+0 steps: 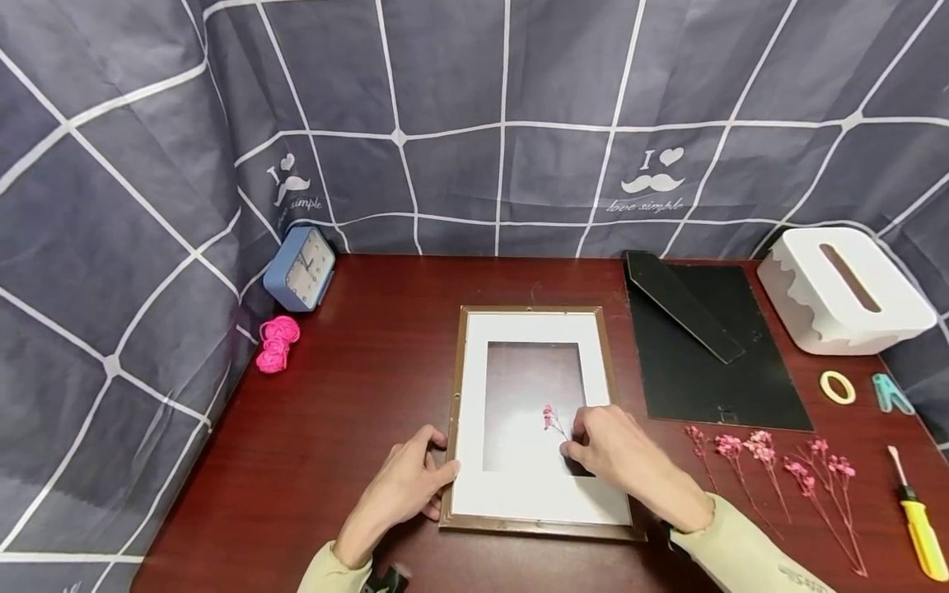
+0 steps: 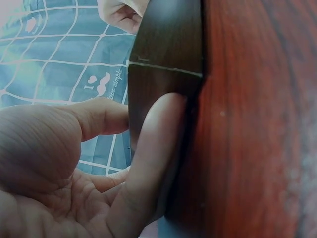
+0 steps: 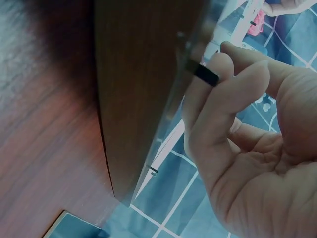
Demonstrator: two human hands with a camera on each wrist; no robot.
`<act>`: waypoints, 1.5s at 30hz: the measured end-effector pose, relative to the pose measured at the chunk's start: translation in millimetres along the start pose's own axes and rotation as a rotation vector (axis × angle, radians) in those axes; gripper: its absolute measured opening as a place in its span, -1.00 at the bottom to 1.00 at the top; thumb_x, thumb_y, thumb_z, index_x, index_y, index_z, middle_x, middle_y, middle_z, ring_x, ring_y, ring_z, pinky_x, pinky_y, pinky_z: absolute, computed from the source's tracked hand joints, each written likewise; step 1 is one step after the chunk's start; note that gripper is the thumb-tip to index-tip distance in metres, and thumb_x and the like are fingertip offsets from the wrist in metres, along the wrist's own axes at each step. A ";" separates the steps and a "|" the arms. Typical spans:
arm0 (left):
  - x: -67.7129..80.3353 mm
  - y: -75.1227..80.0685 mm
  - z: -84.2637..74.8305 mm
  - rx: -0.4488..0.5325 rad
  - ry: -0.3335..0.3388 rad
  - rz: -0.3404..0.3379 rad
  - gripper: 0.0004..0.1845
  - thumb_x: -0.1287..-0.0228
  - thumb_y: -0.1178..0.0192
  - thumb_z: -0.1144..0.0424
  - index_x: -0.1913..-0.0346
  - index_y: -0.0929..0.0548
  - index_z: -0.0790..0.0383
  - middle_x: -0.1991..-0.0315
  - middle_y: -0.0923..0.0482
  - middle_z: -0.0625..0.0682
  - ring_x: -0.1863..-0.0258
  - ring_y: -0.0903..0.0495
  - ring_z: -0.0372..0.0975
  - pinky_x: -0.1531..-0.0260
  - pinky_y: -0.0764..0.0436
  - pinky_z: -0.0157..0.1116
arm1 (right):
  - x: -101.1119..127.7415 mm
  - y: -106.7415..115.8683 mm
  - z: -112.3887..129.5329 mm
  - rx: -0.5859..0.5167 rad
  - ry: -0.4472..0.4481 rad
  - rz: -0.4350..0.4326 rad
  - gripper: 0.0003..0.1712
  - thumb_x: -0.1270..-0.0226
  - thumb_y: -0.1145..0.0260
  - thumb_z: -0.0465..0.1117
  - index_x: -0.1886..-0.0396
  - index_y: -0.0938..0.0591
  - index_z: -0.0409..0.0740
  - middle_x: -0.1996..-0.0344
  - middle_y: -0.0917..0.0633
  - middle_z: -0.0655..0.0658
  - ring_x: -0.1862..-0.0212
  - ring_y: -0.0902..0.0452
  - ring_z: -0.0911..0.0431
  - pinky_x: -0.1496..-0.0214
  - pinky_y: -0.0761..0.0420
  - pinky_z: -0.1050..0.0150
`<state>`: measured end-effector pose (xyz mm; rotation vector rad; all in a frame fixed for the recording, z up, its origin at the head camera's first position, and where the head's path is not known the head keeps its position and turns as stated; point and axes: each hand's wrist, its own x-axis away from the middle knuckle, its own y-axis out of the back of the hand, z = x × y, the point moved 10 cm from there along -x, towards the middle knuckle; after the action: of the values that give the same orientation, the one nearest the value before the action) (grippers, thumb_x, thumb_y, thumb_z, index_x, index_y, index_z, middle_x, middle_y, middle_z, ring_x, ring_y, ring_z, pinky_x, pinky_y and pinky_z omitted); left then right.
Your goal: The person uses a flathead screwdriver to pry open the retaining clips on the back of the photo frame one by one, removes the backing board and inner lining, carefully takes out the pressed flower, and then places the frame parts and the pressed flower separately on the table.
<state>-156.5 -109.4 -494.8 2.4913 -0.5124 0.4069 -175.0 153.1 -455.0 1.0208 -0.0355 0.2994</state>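
A brown picture frame [image 1: 539, 525] lies face down on the table, its white mat [image 1: 519, 497] around a see-through window. My left hand [image 1: 400, 478] grips the frame's left side near the lower corner, thumb at the top edge. In the left wrist view, fingers press along the frame's dark side [image 2: 163, 82]. Over the lower right of the window, my right hand [image 1: 619, 453] pinches the thin stem of a small pink dried flower sprig [image 1: 549, 417], its blooms pointing up-left. The right wrist view shows curled fingers beside the frame's wooden edge [image 3: 138, 99]; the sprig is mostly hidden there.
Several pink sprigs [image 1: 764, 449] lie right of the frame, below a black backing board [image 1: 712, 387] with its stand. Farther right are a tissue box [image 1: 845, 288], tape roll [image 1: 838, 387], teal clip [image 1: 892, 394] and yellow screwdriver [image 1: 923, 531]. Pink yarn [image 1: 278, 342] and a blue clock [image 1: 300, 268] stand left.
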 end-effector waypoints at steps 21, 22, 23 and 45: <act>-0.1 1.3 -2.8 0.002 -0.003 -0.006 -0.60 -0.47 -0.34 0.20 -0.21 -0.54 0.34 0.51 -0.59 0.05 0.74 -0.67 -0.28 0.67 -0.75 -0.27 | -17.3 -32.3 -18.9 0.032 0.101 -0.020 -0.64 -0.32 -0.47 -0.38 0.63 -0.62 0.01 0.66 -0.46 0.13 0.54 -0.28 0.24 0.57 -0.27 0.37; 0.1 1.3 -2.7 0.003 -0.001 -0.006 -0.60 -0.47 -0.34 0.20 -0.21 -0.54 0.34 0.51 -0.59 0.05 0.74 -0.67 -0.27 0.67 -0.75 -0.27 | -19.6 -35.9 -23.8 0.036 0.095 -0.017 -0.62 -0.33 -0.45 -0.38 0.64 -0.61 0.04 0.67 -0.45 0.15 0.54 -0.28 0.25 0.57 -0.27 0.38; 0.1 1.3 -2.7 0.002 -0.001 -0.006 -0.60 -0.47 -0.34 0.20 -0.21 -0.54 0.35 0.50 -0.59 0.05 0.73 -0.67 -0.27 0.67 -0.75 -0.27 | -21.6 -38.5 -27.5 0.039 0.096 -0.022 -0.60 -0.31 -0.44 -0.38 0.66 -0.58 0.08 0.67 -0.43 0.17 0.55 -0.27 0.26 0.57 -0.26 0.40; 0.2 0.6 -2.7 0.013 -0.007 -0.007 -0.60 -0.47 -0.35 0.21 -0.21 -0.54 0.36 0.50 -0.58 0.06 0.75 -0.66 -0.30 0.67 -0.76 -0.25 | -28.0 -41.5 -22.3 0.064 0.119 -0.028 -0.55 -0.29 -0.41 -0.37 0.70 -0.50 0.11 0.70 -0.36 0.20 0.57 -0.22 0.30 0.58 -0.25 0.43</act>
<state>-157.1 -108.3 -492.3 2.5071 -0.5052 0.4001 -193.4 145.4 -506.1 1.0642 0.0964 0.3366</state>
